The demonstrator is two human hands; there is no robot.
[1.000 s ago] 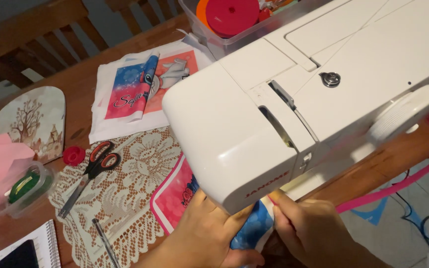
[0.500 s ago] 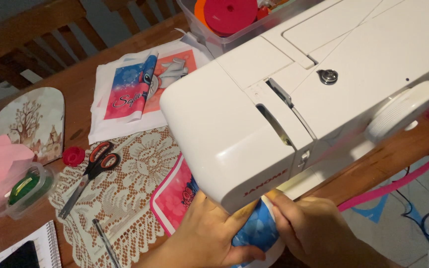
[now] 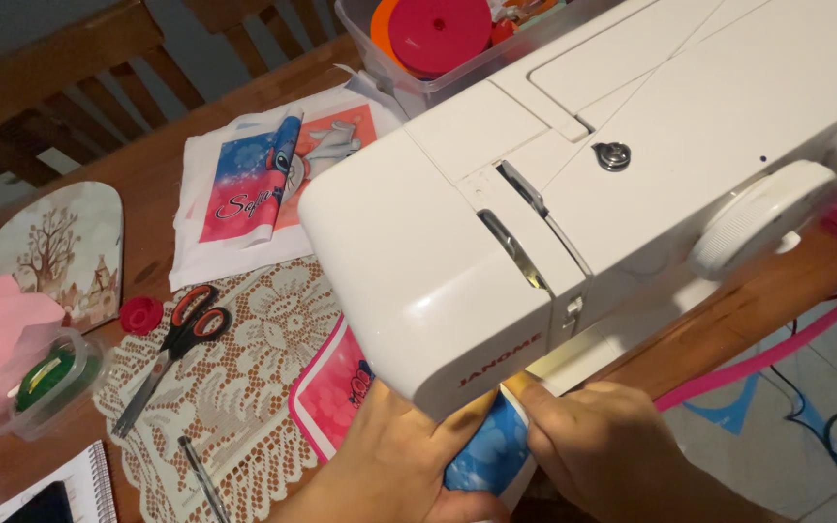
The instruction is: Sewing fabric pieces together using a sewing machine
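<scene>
A white sewing machine [image 3: 573, 194] fills the middle and right of the head view. Under its near end, both of my hands pinch a printed pink and blue fabric piece [image 3: 484, 455]. My left hand [image 3: 389, 465] presses the fabric from the left, thumb on the blue part. From the right, my right hand [image 3: 603, 441] grips the fabric's edge with its fingertips. The needle area is hidden by the machine head.
On the wooden table [image 3: 162, 160] lie a cream lace doily [image 3: 234, 387], red-handled scissors [image 3: 171, 349], a red bobbin [image 3: 140, 314], printed fabric sheets [image 3: 263, 179], a clear tub with green thread [image 3: 36, 383], a notebook [image 3: 70, 484], a pen [image 3: 203, 479]. A clear box of spools [image 3: 418, 44] stands behind.
The view has shifted slightly. My hands have moved the blue fabric a little under the machine head; the grip stays the same.
</scene>
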